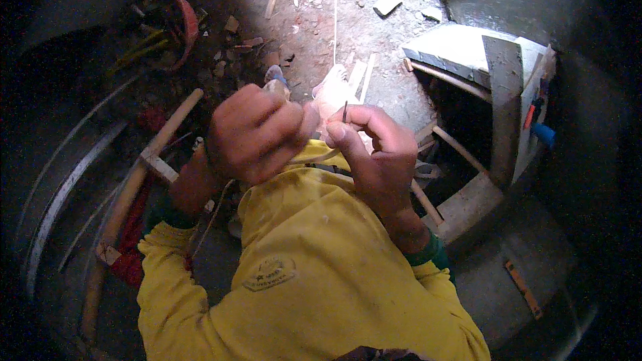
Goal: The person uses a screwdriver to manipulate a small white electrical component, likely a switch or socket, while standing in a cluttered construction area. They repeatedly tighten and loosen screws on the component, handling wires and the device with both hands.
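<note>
My left hand [251, 130] is closed in a loose fist in front of my lap, slightly blurred, its fingertips turned inward and hidden. Close beside it, my right hand [378, 144] pinches a thin dark sliver [345, 113] between thumb and forefinger, its end standing up past the fingertips. A pale, narrow strip [315, 158] curves beneath both hands; whether the left fingers grip it cannot be made out. Another pale strand [336, 13] stretches away over the floor from near my bare foot [329, 85].
Wood scraps and chips litter the floor [311, 27]. At right stands a wooden frame with rungs [461, 150], a grey board [505, 93] and a blue-tipped object [545, 135]. Left are a round wooden pole [124, 210], a reddish curved rim [187, 30] and long curved strips [63, 197].
</note>
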The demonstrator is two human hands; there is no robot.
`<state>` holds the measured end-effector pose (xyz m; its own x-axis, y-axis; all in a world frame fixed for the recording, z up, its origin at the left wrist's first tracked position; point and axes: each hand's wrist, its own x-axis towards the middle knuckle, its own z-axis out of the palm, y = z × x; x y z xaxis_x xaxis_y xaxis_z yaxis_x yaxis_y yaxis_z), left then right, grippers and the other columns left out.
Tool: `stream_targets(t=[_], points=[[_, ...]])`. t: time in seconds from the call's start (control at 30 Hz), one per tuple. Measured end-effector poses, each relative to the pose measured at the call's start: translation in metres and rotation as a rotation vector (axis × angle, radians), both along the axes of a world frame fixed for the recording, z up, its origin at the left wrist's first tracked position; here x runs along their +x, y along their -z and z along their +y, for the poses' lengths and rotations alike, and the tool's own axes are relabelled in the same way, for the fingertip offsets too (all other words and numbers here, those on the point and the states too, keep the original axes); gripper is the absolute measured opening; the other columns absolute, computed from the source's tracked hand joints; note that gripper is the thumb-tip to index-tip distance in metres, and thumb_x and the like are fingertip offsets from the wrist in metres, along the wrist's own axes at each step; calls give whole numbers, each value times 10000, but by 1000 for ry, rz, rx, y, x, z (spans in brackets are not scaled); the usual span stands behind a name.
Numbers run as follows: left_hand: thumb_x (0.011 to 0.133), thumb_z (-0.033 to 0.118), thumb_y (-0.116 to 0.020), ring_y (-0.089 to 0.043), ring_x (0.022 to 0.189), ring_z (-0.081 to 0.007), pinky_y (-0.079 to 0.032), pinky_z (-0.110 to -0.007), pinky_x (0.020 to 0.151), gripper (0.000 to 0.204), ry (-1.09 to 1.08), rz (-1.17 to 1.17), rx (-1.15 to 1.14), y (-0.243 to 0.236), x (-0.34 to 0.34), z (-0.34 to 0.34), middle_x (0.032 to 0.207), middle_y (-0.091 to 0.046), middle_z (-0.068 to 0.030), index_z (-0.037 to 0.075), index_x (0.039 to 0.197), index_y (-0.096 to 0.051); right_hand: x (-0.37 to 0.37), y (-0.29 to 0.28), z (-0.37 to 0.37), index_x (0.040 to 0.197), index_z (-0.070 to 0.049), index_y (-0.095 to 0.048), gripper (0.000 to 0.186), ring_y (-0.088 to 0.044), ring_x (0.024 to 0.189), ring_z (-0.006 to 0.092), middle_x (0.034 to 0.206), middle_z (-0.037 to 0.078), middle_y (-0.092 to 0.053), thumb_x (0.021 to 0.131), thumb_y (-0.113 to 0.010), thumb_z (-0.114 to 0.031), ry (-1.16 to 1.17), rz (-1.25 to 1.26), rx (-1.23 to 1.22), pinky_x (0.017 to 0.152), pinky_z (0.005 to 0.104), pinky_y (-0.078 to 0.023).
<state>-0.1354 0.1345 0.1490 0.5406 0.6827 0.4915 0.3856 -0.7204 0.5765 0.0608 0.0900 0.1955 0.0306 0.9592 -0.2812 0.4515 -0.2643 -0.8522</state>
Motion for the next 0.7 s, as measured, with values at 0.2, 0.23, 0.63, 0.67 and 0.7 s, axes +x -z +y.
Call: stream_targets(t=[0.2, 0.23, 0.63, 0.67, 0.7], points=[[828, 44, -640, -589, 775, -153, -462, -290, 673, 140, -247, -351, -963, 9, 0, 11, 866, -637, -87, -10, 941, -702, 3, 2, 1, 911, 2, -667, 145, -683, 748, 230, 828, 129, -690, 825, -686, -113, 105, 18, -28, 700, 333, -531], [908, 106, -589, -565, 755, -100, -443, -247, 688, 173, -123, -423, -1087, 10, 1, 7, 829, -644, -63, -14, 944, -709, 2, 1, 2, 910, 2, -667, 143, -684, 750, 236, 830, 131, -690, 825, -685, -112, 92, -6, -5, 701, 337, -532], [816, 71, -693, -606, 665, -225, -460, -291, 596, 107, 7, -129, -248, 4, 10, 2, 750, -631, -116, -19, 872, -698, -1, 7, -1, 898, 7, -670, 138, -682, 751, 236, 840, 132, -694, 827, -677, -111, 114, 83, -64, 705, 337, -532], [800, 62, -705, -612, 671, -248, -468, -300, 598, 104, -39, -27, 42, 4, 6, 1, 767, -635, -130, -10, 875, -697, -1, 8, -3, 899, 9, -670, 139, -681, 748, 225, 839, 128, -696, 829, -677, -111, 174, 146, -118, 700, 330, -531], [790, 26, -714, -616, 682, -240, -476, -320, 599, 110, -162, -34, 15, 11, 5, 4, 807, -646, -122, 6, 897, -696, 1, 7, -4, 901, 10, -670, 140, -679, 747, 215, 837, 124, -697, 829, -680, -110, 193, 129, -115, 696, 325, -529]])
